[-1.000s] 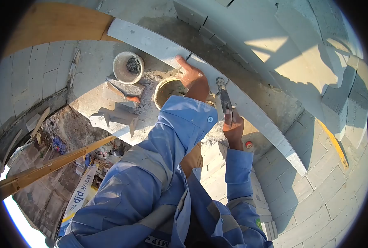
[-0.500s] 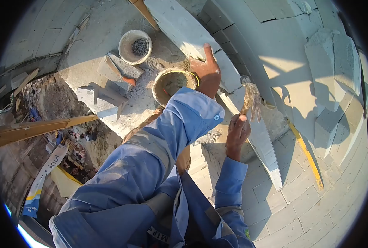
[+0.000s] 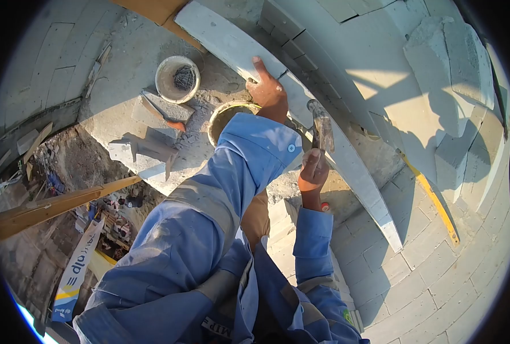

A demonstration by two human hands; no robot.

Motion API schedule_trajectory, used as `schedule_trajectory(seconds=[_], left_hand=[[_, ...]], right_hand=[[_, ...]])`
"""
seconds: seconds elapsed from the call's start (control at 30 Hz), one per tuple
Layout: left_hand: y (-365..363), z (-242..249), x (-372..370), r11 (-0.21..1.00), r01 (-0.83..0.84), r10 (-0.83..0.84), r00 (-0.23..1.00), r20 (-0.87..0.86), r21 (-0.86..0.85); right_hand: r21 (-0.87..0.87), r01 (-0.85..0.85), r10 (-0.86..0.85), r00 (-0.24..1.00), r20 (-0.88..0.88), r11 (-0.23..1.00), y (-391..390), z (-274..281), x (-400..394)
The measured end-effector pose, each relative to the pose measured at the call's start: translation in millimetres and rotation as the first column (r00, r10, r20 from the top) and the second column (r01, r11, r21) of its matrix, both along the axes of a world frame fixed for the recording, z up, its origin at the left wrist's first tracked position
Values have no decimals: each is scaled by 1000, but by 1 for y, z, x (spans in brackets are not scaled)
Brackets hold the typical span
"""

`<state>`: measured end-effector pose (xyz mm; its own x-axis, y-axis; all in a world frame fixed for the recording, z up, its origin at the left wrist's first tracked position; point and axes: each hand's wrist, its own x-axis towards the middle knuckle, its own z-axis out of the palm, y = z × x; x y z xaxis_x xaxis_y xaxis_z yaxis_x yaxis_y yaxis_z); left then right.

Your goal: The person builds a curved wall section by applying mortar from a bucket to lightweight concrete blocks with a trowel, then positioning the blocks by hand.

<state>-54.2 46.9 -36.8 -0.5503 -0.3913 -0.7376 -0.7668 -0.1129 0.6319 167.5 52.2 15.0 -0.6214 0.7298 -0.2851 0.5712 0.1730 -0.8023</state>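
My left hand (image 3: pixel 269 94) is on the edge of a long row of pale blocks (image 3: pixel 232 40). One digit stretches along the top; the other fingers curl at the side and are partly hidden. In my right hand (image 3: pixel 313 172) is a hammer (image 3: pixel 322 129), gripped by its handle, its worn metal head raised over the block row. Below my left forearm, a mortar-smeared bucket (image 3: pixel 220 117) is partly covered by the sleeve. Farther off stands a second bucket (image 3: pixel 177 80) with nails in it.
A handsaw with an orange handle (image 3: pixel 176 125) lies on a block at the left. Wooden beams (image 3: pixel 66 206) cross the left side above a drop with debris. A yellow level-like bar (image 3: pixel 432 198) lies at the right, near stacked blocks (image 3: pixel 467 69).
My right hand has moved slightly left and up, and the hammer's head has turned. My left hand stays on the block edge. The whole view has shifted a little.
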Motion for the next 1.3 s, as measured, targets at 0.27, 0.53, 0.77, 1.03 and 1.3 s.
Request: schedule_trajectory(seconds=[0.27, 0.53, 0.77, 1.03, 1.3], left_hand=[[-4, 22, 3, 996, 90, -88, 991, 104, -15], [-2, 12, 2, 996, 76, -71, 988, 135, -36], [-2, 7, 5, 997, 75, -73, 994, 87, -25], [0, 19, 3, 991, 109, -118, 985, 125, 77], [-13, -3, 7, 969, 211, -207, 977, 42, -132]], right_hand=[[122, 16, -25, 997, 75, 992, -4, -23, 28], [126, -2, -6, 998, 57, 992, -7, -7, 10], [13, 118, -118, 993, 10, 993, -15, 13, -13], [-28, 125, -123, 990, 68, 992, -26, 10, -11], [-117, 338, -328, 940, 96, 934, -74, 8, 45]])
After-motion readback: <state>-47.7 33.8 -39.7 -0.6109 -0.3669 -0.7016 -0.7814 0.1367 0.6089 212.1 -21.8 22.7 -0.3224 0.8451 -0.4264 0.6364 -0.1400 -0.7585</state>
